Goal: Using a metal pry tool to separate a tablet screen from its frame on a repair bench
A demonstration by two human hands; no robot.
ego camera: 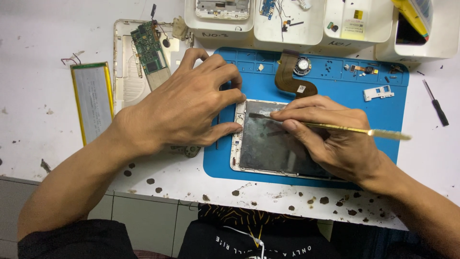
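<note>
**Two hands at an opened tablet on the blue mat**

The opened tablet (268,148), a white frame around a dark grey panel, lies flat on the blue mat (383,110), towards the mat's near edge. The left hand (187,108) rests on the tablet's left rim, its fingers curled narrow and its thumb and fingertips pressing the frame; it grips nothing loose. The right hand (330,139) lies over the tablet's right half, closed around a thin yellow-handled tool (354,130) held like a pen. The tool's flat tip touches the dark panel close to the tablet's top edge, and its handle sticks out to the right, past the hand.

Beyond the tablet, on the mat's far part, lie a brown flex cable (290,79), a small round speaker (302,65) and a white bracket (378,92). Left of the mat, on the white surface (38,134), sit a white back shell (127,76) carrying a green circuit board (149,50), and further left a flat silver battery (92,100). White trays (287,29) stand in a row behind the mat. A black screwdriver (436,103) lies right of the mat
</note>
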